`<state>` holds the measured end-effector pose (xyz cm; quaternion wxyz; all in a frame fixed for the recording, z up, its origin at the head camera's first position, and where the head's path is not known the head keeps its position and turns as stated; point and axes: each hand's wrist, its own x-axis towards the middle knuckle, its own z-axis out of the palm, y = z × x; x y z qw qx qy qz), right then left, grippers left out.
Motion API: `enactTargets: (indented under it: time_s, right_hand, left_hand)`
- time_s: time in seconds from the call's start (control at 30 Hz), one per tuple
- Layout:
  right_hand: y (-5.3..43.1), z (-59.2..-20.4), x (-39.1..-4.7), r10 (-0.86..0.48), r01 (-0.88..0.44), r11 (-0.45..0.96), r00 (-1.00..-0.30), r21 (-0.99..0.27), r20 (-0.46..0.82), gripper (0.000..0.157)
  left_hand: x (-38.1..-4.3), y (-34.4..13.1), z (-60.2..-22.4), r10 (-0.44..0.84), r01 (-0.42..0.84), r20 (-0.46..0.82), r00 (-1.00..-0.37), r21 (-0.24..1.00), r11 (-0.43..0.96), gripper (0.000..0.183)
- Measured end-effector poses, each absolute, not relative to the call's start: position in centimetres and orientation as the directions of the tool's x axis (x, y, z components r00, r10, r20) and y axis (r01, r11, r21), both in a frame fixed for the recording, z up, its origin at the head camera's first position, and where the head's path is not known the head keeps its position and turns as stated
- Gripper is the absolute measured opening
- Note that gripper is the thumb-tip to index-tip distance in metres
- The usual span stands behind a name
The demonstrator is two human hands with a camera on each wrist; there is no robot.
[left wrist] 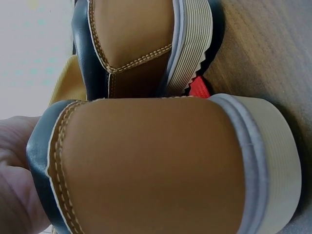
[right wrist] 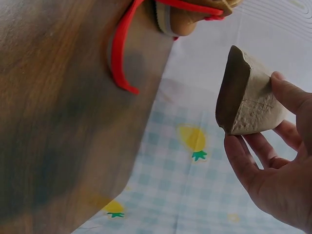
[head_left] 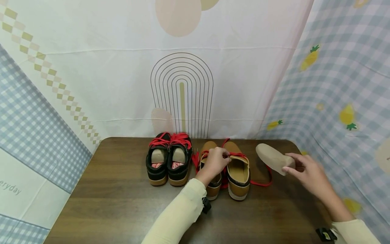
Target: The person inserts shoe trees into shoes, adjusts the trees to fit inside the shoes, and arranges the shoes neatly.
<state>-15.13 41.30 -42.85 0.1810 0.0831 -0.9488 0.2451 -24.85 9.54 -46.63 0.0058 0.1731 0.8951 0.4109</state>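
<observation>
My right hand (head_left: 307,171) grips the heel end of a beige moulded shoe insert (head_left: 272,157), held up to the right of the shoes. The right wrist view shows the thumb on one side of the insert (right wrist: 256,100) and fingers underneath. My left hand (head_left: 214,161) is above the left tan shoe (head_left: 211,191), fingers bent, fingertips at the opening and red laces of the right tan shoe (head_left: 238,189). Whether they pinch anything is unclear. The right tan shoe's opening faces up; my hand partly covers the left one. Their tan heels (left wrist: 151,161) fill the left wrist view.
Left of the tan pair, black shoes (head_left: 178,174) with red laces stand on the brown wooden table (head_left: 122,203), a beige insert (head_left: 178,155) inside each. A loose red lace (head_left: 265,183) trails right of the tan pair. Printed cloth (head_left: 243,84) hangs behind the table.
</observation>
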Motion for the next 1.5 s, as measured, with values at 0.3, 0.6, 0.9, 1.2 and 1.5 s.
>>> enactTargets:
  time_s: [0.3,0.6,0.9,1.2,1.5]
  right_hand:
    - [40.4,-41.8,-14.5,-0.107,-0.269,0.842,-0.933,-0.468,0.344,0.049]
    - [39.0,-40.7,-13.8,-0.147,-0.288,0.834,-0.938,-0.470,0.315,0.047]
    - [37.8,-39.6,-13.2,-0.185,-0.304,0.823,-0.942,-0.480,0.280,0.047]
    - [36.7,-38.4,-12.5,-0.224,-0.322,0.823,-0.941,-0.467,0.252,0.046]
    - [35.6,-37.8,-11.8,-0.286,-0.363,0.817,-0.930,-0.448,0.232,0.043]
  left_hand:
    - [-24.9,9.6,-46.6,0.314,0.305,0.132,-0.940,0.736,0.605,0.011]
    - [-24.7,9.5,-46.4,0.315,0.289,0.109,-0.943,0.739,0.608,0.011]
    - [-24.6,9.5,-46.4,0.314,0.284,0.105,-0.943,0.744,0.604,0.012]
    - [-24.7,9.5,-46.5,0.309,0.285,0.109,-0.945,0.741,0.608,0.012]
    - [-24.7,9.4,-46.5,0.314,0.290,0.112,-0.943,0.740,0.607,0.012]
